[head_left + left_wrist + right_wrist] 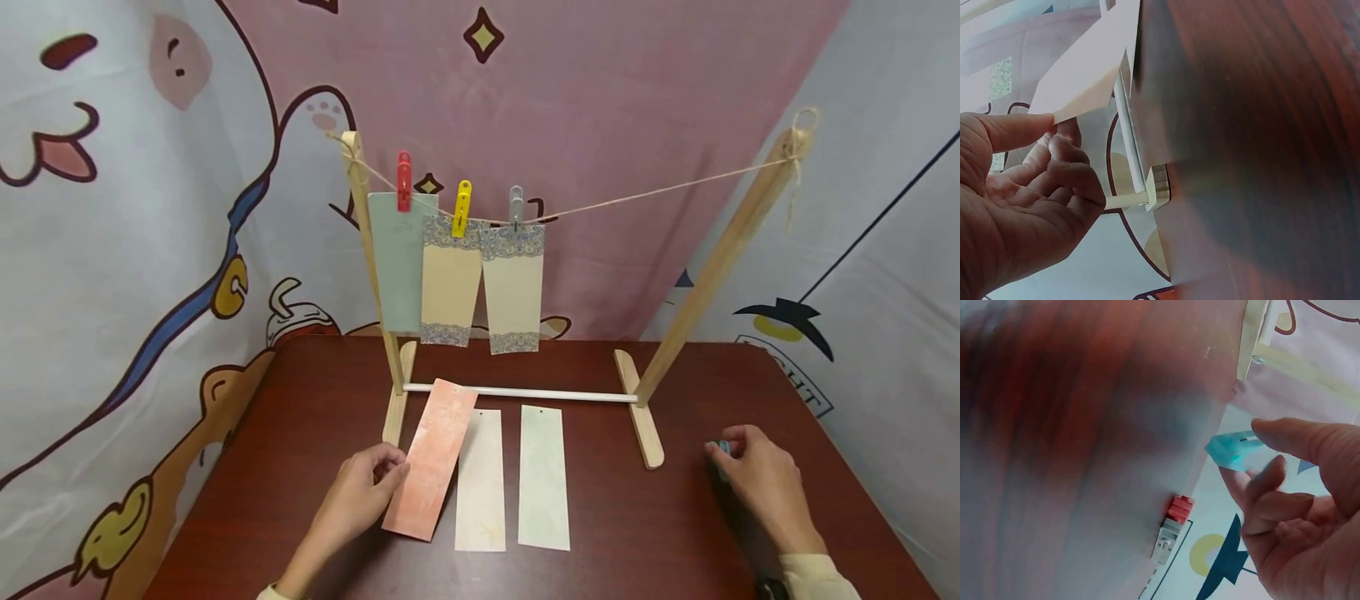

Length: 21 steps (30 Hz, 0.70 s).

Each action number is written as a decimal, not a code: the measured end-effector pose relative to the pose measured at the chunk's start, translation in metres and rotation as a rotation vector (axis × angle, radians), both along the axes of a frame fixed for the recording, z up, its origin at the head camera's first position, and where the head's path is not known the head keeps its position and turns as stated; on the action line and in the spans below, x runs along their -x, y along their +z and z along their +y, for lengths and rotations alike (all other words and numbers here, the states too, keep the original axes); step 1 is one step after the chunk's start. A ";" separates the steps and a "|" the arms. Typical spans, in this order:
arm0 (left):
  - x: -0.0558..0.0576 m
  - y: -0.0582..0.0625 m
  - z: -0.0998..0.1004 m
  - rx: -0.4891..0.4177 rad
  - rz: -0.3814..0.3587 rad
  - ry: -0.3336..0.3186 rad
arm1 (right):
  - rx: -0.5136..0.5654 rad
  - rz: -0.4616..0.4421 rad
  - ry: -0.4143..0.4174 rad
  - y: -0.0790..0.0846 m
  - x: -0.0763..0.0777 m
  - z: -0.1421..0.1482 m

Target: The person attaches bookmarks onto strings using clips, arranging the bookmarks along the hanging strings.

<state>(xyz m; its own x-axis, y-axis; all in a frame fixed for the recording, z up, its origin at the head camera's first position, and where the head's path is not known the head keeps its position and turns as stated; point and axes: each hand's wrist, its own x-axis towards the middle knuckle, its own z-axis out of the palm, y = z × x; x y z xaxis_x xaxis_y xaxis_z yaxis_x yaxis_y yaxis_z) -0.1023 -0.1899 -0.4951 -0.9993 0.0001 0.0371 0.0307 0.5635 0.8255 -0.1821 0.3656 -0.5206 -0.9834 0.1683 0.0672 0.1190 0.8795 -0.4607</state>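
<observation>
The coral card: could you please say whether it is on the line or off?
Off: the left hand pinches the coral card, clear of the line.

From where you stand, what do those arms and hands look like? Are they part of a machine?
No, they're a person's: the left hand and right hand are bare, with no gloves. A cream cuff shows at the right wrist, beside a black item too cut off to identify. Only a sliver of pale left sleeve is visible.
</observation>
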 end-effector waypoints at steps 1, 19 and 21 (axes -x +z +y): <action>0.000 0.000 0.001 -0.007 -0.002 -0.003 | 0.000 0.026 -0.012 0.000 -0.001 -0.001; 0.003 0.007 0.023 -0.075 0.064 -0.060 | 0.027 0.185 -0.056 0.005 -0.006 -0.004; 0.003 0.006 0.026 -0.082 0.073 -0.066 | 0.040 0.173 -0.063 0.006 -0.006 -0.004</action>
